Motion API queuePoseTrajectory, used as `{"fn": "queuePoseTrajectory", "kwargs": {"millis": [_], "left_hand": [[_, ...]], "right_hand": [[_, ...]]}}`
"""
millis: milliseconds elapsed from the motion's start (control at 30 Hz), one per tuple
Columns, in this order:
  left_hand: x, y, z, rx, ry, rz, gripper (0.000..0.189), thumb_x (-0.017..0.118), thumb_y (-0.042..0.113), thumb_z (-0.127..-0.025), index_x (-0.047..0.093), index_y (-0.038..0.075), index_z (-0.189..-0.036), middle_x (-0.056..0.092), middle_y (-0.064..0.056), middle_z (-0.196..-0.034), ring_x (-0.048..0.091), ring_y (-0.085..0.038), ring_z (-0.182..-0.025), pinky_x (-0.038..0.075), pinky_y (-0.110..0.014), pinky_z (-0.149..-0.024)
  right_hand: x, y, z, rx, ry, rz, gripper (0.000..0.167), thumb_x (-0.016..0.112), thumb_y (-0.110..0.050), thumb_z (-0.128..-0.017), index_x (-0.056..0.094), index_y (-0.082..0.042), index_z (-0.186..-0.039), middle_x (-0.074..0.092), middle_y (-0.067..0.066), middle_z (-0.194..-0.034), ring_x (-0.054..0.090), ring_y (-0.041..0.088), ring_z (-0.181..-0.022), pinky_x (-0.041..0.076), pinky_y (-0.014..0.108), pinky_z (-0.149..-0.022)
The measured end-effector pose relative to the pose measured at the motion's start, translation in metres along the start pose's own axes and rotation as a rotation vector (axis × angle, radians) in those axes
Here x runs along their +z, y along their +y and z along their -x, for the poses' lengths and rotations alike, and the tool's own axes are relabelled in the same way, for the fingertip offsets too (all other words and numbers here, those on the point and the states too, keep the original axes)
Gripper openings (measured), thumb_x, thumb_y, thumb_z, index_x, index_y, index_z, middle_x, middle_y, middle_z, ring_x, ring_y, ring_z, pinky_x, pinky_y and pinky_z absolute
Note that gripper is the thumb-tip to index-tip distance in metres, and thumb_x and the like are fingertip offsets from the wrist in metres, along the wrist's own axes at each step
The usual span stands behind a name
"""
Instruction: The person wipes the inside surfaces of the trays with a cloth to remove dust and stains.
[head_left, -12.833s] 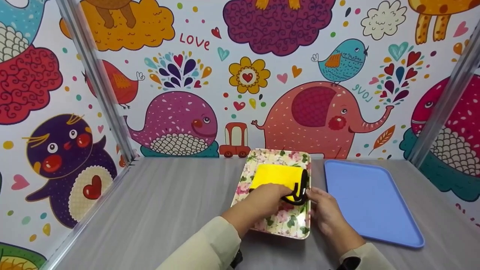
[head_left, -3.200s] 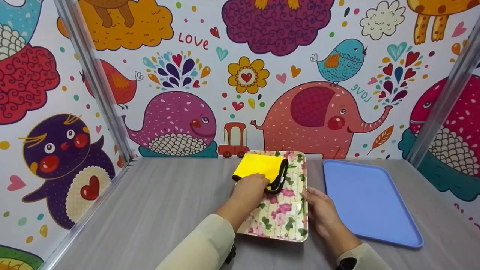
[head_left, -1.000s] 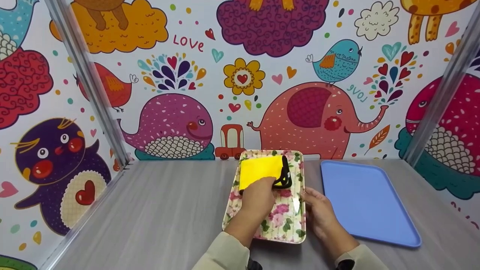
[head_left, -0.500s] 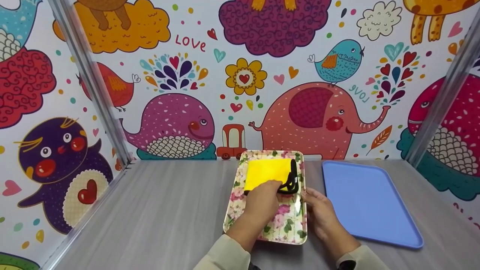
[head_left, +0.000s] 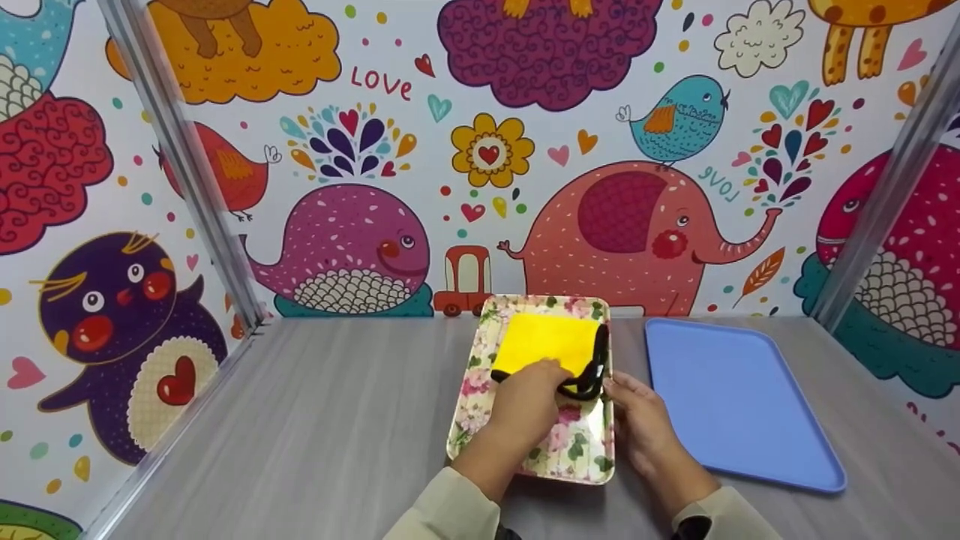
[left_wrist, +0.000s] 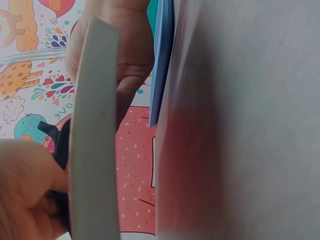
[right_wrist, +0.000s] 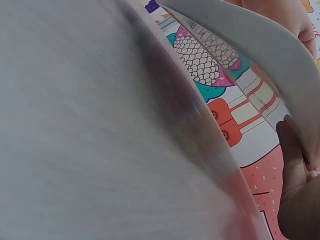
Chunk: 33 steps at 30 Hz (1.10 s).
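A folded yellow cloth with black edging point(head_left: 547, 341) lies on a floral tray point(head_left: 480, 420) in the head view. My left hand point(head_left: 525, 401) holds the cloth at its near side, fingers curled against it. At the tray's right edge, my right hand point(head_left: 645, 412) grips the rim between thumb and fingers. Both wrist views show the tray raised off the table: its pale side point(left_wrist: 95, 140) fills the middle of the left wrist view, and its underside point(right_wrist: 270, 45) crosses the top of the right wrist view. My left fingertips are partly hidden.
A blue tray point(head_left: 750, 405) rests on the grey table point(head_left: 322, 420) to the right of my right hand. Behind the table stands a wall with cartoon animals point(head_left: 360, 247), with metal posts point(head_left: 199, 180) at its corners.
The cloth lay farther left and back on the floral tray about three seconds ago. Over the last second my left hand has slid it right and slightly nearer. The right hand keeps its grip.
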<state>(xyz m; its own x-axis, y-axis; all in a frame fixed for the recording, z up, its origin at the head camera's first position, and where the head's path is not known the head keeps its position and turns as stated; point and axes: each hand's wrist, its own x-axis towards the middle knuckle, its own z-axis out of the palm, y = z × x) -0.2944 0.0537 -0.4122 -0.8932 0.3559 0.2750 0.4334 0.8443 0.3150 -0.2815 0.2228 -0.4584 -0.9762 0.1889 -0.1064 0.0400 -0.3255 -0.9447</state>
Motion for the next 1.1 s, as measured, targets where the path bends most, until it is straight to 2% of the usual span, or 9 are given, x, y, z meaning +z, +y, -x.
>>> {"fn": "queuePoseTrajectory", "kwargs": {"millis": [233, 433, 633, 767, 967, 1100], "left_hand": [[-0.003, -0.005, -0.001, 0.066, -0.001, -0.163, 0.034, 0.085, 0.021, -0.086, 0.080, 0.024, -0.120, 0.075, 0.007, -0.125, 0.070, -0.013, -0.116, 0.056, -0.030, -0.104], [-0.005, -0.013, -0.003, 0.105, 0.085, -0.223, 0.029, 0.089, 0.026, -0.083, 0.083, 0.022, -0.111, 0.078, 0.006, -0.110, 0.072, -0.014, -0.102, 0.058, -0.029, -0.099], [-0.007, -0.022, -0.002, 0.134, 0.146, -0.288, 0.021, 0.087, 0.021, -0.084, 0.083, 0.021, -0.104, 0.076, 0.005, -0.098, 0.071, -0.015, -0.092, 0.060, -0.028, -0.093], [-0.006, -0.027, -0.001, 0.115, 0.186, -0.323, 0.014, 0.085, 0.019, -0.087, 0.083, 0.020, -0.100, 0.075, 0.004, -0.091, 0.071, -0.016, -0.086, 0.062, -0.029, -0.087], [-0.005, -0.030, -0.002, 0.027, 0.167, -0.335, 0.026, 0.089, 0.024, -0.083, 0.082, 0.019, -0.108, 0.075, 0.001, -0.095, 0.071, -0.018, -0.088, 0.062, -0.032, -0.089], [-0.006, -0.031, -0.002, -0.012, 0.153, -0.351, 0.032, 0.090, 0.026, -0.081, 0.081, 0.019, -0.111, 0.075, -0.001, -0.099, 0.071, -0.019, -0.091, 0.062, -0.034, -0.092]], "right_hand": [[0.002, 0.001, 0.000, -0.009, 0.002, -0.014, 0.022, 0.057, -0.008, -0.103, 0.066, -0.002, -0.122, 0.076, 0.000, -0.088, 0.071, 0.013, -0.076, 0.060, 0.028, -0.068], [0.002, 0.000, 0.000, -0.017, 0.014, -0.012, 0.027, 0.058, -0.007, -0.102, 0.064, 0.002, -0.127, 0.077, 0.001, -0.090, 0.071, 0.015, -0.079, 0.060, 0.028, -0.071], [0.000, 0.001, 0.000, -0.024, -0.004, -0.032, 0.022, 0.057, -0.009, -0.104, 0.064, -0.003, -0.124, 0.076, -0.002, -0.092, 0.071, 0.012, -0.081, 0.060, 0.028, -0.071], [0.000, 0.001, 0.000, -0.024, -0.008, -0.051, 0.019, 0.057, -0.010, -0.105, 0.065, -0.006, -0.121, 0.075, -0.003, -0.091, 0.071, 0.011, -0.080, 0.060, 0.028, -0.071], [-0.001, 0.001, 0.000, -0.018, 0.010, -0.040, 0.025, 0.057, -0.010, -0.105, 0.063, -0.004, -0.128, 0.076, -0.004, -0.090, 0.070, 0.011, -0.079, 0.060, 0.028, -0.071], [0.000, 0.001, 0.000, -0.019, 0.019, -0.040, 0.025, 0.058, -0.010, -0.104, 0.063, -0.003, -0.127, 0.075, -0.004, -0.089, 0.070, 0.011, -0.078, 0.059, 0.027, -0.070]]}}
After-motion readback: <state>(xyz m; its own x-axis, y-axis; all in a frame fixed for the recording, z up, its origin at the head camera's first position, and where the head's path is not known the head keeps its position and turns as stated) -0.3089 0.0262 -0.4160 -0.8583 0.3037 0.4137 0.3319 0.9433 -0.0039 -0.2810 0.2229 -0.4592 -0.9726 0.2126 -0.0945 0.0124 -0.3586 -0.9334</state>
